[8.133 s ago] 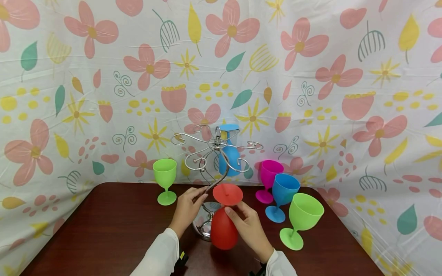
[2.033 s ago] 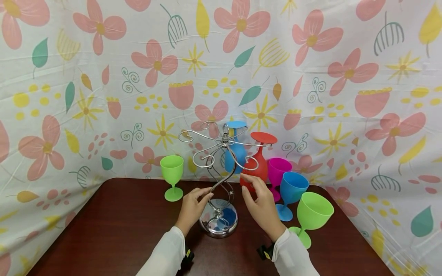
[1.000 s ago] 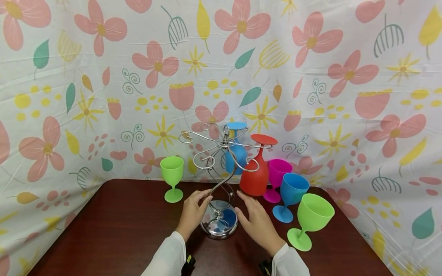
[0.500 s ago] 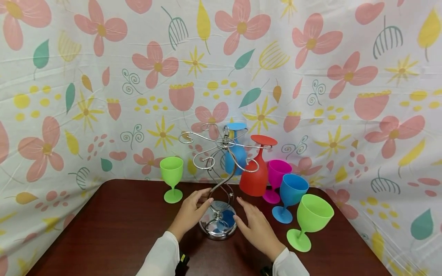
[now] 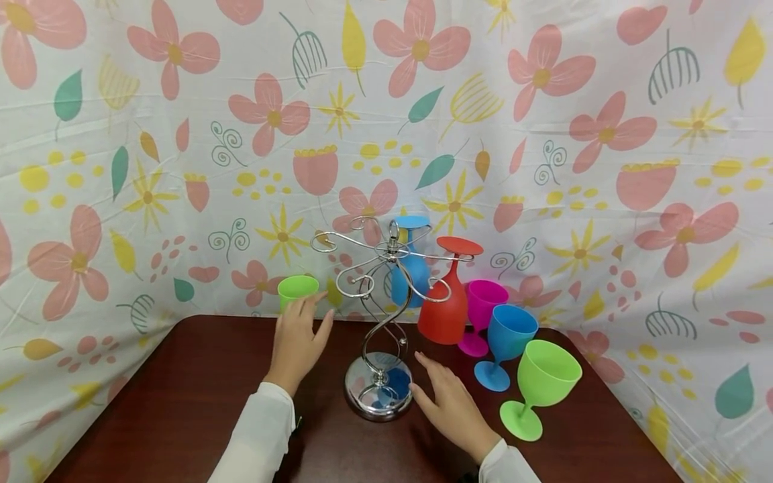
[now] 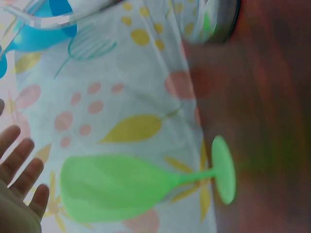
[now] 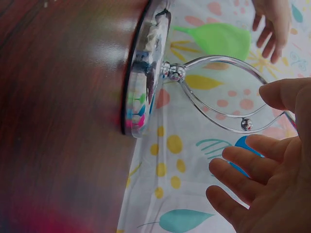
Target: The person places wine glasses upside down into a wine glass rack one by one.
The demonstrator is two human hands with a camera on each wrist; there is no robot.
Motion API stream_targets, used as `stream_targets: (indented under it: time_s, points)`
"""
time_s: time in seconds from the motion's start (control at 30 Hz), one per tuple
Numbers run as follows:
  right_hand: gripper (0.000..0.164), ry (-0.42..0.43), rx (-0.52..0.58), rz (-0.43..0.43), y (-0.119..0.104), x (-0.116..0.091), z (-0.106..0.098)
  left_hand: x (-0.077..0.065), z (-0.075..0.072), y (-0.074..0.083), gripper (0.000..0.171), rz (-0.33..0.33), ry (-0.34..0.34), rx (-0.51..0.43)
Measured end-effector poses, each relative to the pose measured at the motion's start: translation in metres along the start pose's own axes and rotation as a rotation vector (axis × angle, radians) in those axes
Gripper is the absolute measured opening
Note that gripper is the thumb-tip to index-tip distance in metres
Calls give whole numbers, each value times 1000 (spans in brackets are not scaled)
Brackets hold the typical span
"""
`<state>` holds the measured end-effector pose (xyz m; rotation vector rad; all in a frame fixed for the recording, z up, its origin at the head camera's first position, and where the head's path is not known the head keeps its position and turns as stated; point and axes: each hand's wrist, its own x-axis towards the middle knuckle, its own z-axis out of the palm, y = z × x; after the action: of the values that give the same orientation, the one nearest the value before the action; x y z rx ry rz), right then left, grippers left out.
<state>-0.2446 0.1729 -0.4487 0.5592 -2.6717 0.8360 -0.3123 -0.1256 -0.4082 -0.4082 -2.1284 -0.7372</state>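
Note:
My left hand [image 5: 297,342] hovers in front of the left green goblet [image 5: 296,287], fingers extended, and covers most of it in the head view. The left wrist view shows that green goblet [image 6: 116,187] upright on the table, apart from the fingers. Beside the base of the chrome goblet rack [image 5: 380,389], my right hand [image 5: 453,406] holds nothing, its fingers loosely extended. A red goblet [image 5: 443,312] hangs upside down by its foot from the rack's right arm. Behind it, a blue goblet [image 5: 410,275] hangs the same way.
On the right of the dark wooden table [image 5: 199,402] stand a magenta goblet [image 5: 485,302], a blue goblet [image 5: 510,332] and another green goblet [image 5: 546,376], all upright. A flower-print cloth [image 5: 181,168] hangs behind the table.
The red goblet went from my right hand onto the rack, and that hand then dropped beside the base. My left hand left the rack's stem and moved left to the green goblet.

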Motion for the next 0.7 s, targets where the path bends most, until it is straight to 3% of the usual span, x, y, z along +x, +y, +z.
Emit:
stream_targets:
  time_s: [0.17, 0.4, 0.53, 0.7]
  points:
    - [61, -15, 11, 16, 1, -1, -1, 13, -6, -13, 45, 32, 41, 111]
    - [62, -41, 25, 40, 1, -2, -2, 21, -4, -28, 53, 43, -29, 178]
    - [61, -42, 30, 50, 1, -3, -3, 20, -2, -33, 45, 50, -88, 214]
    - [60, -33, 29, 42, 3, -4, -5, 21, -3, -33, 30, 41, -90, 222]
